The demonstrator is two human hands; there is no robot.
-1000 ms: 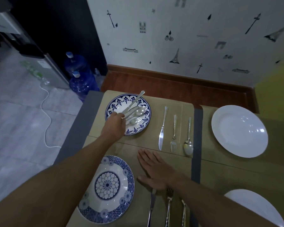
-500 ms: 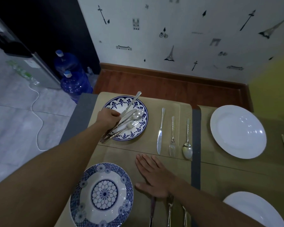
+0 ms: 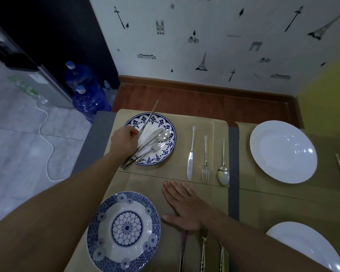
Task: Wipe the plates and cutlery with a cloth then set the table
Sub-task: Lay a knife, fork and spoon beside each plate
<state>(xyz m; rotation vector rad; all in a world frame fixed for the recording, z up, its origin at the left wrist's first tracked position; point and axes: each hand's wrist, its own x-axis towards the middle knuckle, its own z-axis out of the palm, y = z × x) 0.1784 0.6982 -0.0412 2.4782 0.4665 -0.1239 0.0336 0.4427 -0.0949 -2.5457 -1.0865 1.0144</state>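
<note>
Table-setting step: left hand (image 3: 124, 141) pinches silver cutlery bundle (image 3: 149, 142) over blue-patterned round plate (image 3: 166, 154); next, lay pieces beside it.

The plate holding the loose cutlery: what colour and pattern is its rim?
Plate: white with a dark blue floral scroll border, seen in the head view.

A round white plate with blue floral rim (image 3: 166, 154) lies flat at the far left of the table, bearing a loose bundle of silver cutlery (image 3: 151, 145) laid diagonally, handles jutting over its near-left edge; one slim silver handle (image 3: 148, 118) tilts upward above it, pinched by the left hand (image 3: 124, 141)
</note>
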